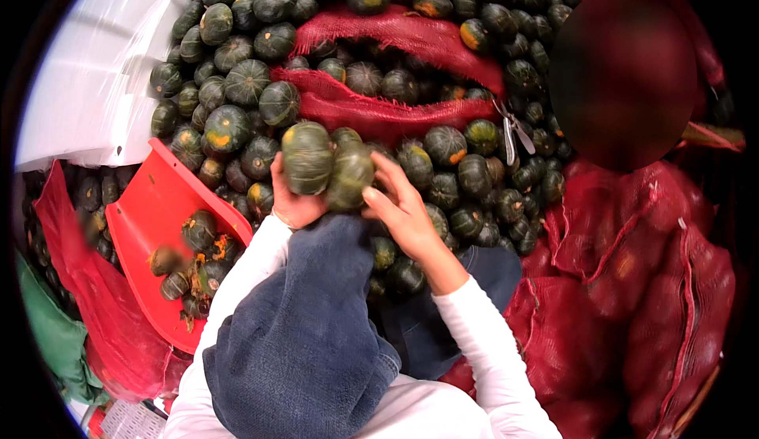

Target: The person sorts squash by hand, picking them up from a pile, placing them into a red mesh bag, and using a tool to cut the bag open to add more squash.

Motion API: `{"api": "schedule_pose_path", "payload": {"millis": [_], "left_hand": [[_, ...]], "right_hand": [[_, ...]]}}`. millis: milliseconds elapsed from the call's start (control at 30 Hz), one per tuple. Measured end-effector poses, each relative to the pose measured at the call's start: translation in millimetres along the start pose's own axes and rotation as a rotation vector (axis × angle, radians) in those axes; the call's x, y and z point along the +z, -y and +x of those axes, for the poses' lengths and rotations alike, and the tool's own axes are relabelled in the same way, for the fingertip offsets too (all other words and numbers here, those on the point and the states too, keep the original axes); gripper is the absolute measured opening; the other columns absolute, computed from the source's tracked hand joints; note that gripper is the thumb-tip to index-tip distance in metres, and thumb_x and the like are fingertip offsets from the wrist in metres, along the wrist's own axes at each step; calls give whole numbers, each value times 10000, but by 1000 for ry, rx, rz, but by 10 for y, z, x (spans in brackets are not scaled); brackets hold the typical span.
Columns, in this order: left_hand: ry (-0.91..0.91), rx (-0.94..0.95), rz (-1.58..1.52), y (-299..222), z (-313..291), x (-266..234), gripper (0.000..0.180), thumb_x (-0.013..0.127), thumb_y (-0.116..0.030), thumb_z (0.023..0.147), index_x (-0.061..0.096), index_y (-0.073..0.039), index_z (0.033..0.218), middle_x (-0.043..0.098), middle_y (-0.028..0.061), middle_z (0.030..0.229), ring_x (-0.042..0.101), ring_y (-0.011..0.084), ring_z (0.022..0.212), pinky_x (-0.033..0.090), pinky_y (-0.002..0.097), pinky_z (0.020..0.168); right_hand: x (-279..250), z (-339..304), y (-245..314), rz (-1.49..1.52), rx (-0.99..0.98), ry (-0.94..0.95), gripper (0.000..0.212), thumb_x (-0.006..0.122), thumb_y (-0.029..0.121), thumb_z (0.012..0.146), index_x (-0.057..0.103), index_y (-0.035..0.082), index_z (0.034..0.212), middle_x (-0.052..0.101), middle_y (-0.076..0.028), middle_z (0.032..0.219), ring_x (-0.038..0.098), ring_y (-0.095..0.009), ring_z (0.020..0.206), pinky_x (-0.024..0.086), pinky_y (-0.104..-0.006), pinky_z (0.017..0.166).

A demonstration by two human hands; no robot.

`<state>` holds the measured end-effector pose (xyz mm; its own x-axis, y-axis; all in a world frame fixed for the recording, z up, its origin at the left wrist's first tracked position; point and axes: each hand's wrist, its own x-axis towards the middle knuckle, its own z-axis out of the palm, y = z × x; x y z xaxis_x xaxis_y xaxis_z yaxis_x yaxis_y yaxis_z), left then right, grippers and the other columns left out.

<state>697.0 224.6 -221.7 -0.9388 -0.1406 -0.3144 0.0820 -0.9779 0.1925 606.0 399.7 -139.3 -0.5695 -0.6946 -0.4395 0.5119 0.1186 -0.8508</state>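
Left hand (296, 202) cupped around dark green squash (307, 158), holding it at frame centre. Right hand (402, 213) half-curled, fingertips at second squash (349, 174), touching first; cannot tell whether gripped. Slit red mesh sack (371, 115) at upper centre, more squashes (364, 79) inside. Metal cutting tool (509, 140) right of sack. Red scoop (142, 221) at left holds broken squashes (199, 232). Bulging red sacks (672, 281) at lower right.

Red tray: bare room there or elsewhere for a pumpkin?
Bare: red tray, upper part, between its rim and the pumpkins inside; white plastic left of the pumpkin heap, slope unclear. Crowded: the heap around left hand and right hand, and red sacks at right.
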Motion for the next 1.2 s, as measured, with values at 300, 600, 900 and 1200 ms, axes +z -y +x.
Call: {"api": "schedule_pose_path", "payload": {"millis": [300,600,900,1200], "left_hand": [[-139,-133,72,-498,-133,-137,276,593,-347,867,602,-142,1051,423,170,1336,421,407,1202,424,591,882],[-332,-145,-22,-681,-307,-25,286,570,-324,885,576,-73,1024,464,212,1283,465,327,1144,404,487,935],[-261,15,131,-643,-118,-258,547,534,-537,823,540,-100,1152,501,127,1254,468,281,1151,361,493,976],[-211,-79,236,-434,506,347,649,550,-553,787,477,-136,1279,550,65,1245,514,233,1134,394,428,959]], "right_hand": [[-677,2380,-90,-1283,-522,-200,370,664,182,744,528,40,1057,553,-196,1023,549,-364,982,482,-443,822],[-677,3052,-365,-1207,-43,204,711,727,311,672,421,85,1272,490,-247,1191,529,-377,1035,455,-465,856],[-772,2048,-121,866,-113,257,642,596,197,757,372,120,1354,501,-112,1262,502,-288,1151,420,-443,986],[-888,990,40,910,-193,193,662,608,502,821,449,80,1306,534,-91,1271,534,-239,1144,426,-427,994]]}}
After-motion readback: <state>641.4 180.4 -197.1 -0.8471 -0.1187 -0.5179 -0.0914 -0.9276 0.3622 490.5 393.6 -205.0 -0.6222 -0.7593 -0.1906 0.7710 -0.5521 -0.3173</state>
